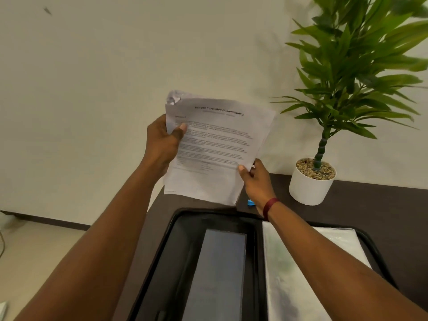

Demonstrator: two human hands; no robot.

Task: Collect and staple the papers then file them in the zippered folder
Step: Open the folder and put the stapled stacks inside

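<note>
Since the left hand (162,144) and right hand (257,179) each hold the papers (215,147) in a pinching grip, square their edges before sliding them into the zippered folder (185,239).

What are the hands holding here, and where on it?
The stack of papers: left hand grips its upper left edge, right hand pinches its lower right edge.

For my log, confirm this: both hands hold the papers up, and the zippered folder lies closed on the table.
Wrong on one point: the head view shows the zippered folder lying open, not closed, on the table. The left hand and right hand do hold the papers up.
</note>
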